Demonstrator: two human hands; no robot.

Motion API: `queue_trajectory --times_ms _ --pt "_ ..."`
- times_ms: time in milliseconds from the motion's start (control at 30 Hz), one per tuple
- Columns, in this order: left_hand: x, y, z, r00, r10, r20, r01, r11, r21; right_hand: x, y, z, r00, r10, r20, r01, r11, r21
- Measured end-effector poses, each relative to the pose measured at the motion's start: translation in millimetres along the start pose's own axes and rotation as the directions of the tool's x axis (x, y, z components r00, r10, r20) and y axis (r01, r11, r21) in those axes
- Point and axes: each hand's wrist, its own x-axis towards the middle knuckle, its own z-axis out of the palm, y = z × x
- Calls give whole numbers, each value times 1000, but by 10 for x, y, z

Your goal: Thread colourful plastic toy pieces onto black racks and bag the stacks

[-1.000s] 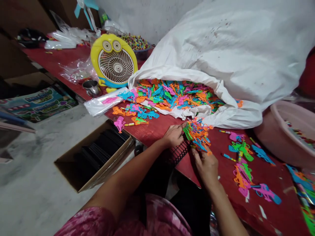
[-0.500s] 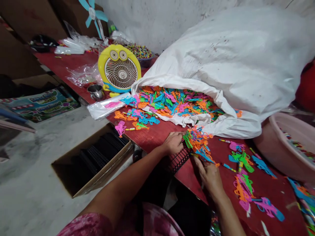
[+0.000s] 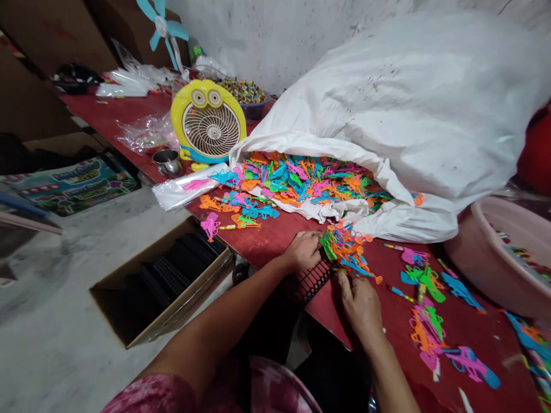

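Observation:
A black plastic mesh strip [image 3: 313,280] with rows of holes lies across the table's front edge. My left hand [image 3: 303,251] is closed on its left side, fingers curled over the top. At its far end a bunch of small orange, green, blue and pink plastic toys [image 3: 348,248] is gathered. My right hand [image 3: 361,301] is at the near right corner of this bunch, thumb and fingers pinched together beside the strip. What lies between those fingertips is hidden. Loose toys [image 3: 430,284] with small candy-like tubes [image 3: 401,293] are scattered right of my right hand.
A large white sack [image 3: 387,109] spills similar toys [image 3: 301,178] behind my hands. A pink tub [image 3: 473,252] stands right; a yellow fan [image 3: 214,123], metal cup [image 3: 167,163] and plastic bags [image 3: 185,189] stand left. Below, a cardboard box [image 3: 142,327] holds black strips.
My right hand has shifted slightly up and left, closer to the strip, and its fingers are more bunched. My left hand and the strip have stayed in place.

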Motion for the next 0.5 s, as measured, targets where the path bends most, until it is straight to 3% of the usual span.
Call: queue_trajectory --times_ms 267,500 --pt "7 -3 7 1000 7 4 -7 1000 12 -8 -37 70 992 101 -82 -102 995 -5" --pt "4 -8 7 1000 3 3 -3 1000 11 -3 -51 89 982 168 -82 -162 984 77"
